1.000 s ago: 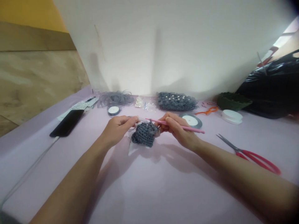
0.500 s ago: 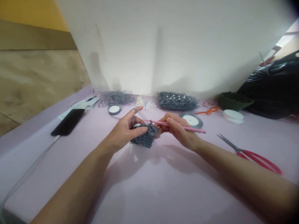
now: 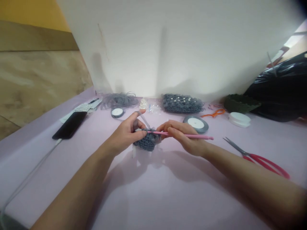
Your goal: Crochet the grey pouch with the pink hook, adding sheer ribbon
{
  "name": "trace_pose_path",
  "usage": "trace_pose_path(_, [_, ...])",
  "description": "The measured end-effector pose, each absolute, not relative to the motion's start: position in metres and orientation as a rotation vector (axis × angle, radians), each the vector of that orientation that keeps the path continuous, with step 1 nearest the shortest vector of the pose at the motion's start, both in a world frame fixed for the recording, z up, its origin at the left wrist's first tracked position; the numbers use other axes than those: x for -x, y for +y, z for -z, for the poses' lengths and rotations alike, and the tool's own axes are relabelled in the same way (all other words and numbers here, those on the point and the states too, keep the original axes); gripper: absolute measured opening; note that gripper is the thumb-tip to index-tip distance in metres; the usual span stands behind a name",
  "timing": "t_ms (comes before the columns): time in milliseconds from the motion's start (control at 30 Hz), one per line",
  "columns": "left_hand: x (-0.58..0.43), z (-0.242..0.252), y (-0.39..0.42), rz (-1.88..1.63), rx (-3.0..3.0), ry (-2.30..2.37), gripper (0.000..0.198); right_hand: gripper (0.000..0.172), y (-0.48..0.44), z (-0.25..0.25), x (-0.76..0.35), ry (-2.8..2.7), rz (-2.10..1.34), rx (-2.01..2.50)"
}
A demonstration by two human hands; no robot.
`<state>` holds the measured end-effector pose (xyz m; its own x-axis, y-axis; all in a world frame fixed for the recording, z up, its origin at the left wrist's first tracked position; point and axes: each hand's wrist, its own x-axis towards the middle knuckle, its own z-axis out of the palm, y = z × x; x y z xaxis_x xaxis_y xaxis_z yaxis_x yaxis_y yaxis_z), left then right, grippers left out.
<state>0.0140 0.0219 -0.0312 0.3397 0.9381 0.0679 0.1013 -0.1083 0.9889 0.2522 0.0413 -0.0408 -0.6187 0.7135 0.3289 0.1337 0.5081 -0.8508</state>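
Observation:
My left hand (image 3: 127,132) pinches the left edge of a small dark grey crocheted piece (image 3: 145,142), its thumb on the near side. A grey ribbon (image 3: 143,118) runs from the raised index finger down to the top of the piece. In my right hand (image 3: 183,135) is a pink crochet hook (image 3: 199,136), lying nearly level, its tip at the piece's top edge beside my left thumb. The fingertips of my right hand are at the piece's right side. A small ribbon spool (image 3: 117,112) lies behind my left hand.
Along the back are loose grey ribbon (image 3: 120,99), a beaded crocheted piece (image 3: 183,103), pearl beads (image 3: 143,103) and a dark green piece (image 3: 241,103). Red-handled scissors (image 3: 260,161), a grey spool (image 3: 196,123) and a white spool (image 3: 240,119) lie right. A phone (image 3: 70,125) lies left.
The hook has come down with my right hand and moved slightly right, its tip now at the piece's top edge. The crocheted piece has shifted slightly left.

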Motion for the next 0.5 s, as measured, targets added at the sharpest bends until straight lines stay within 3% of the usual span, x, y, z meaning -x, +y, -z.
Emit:
trace_pose_path(100, [-0.015, 0.030, 0.021, -0.968, -1.550, 1.005, 0.071, 0.030, 0.040, 0.040, -0.251, -2.113, -1.003, 0.722])
trace_pose_path(500, [-0.043, 0.044, 0.013, -1.173, -1.734, 1.357, 0.070, 0.016, 0.034, 0.060, -0.236, -2.358, -0.118, 0.665])
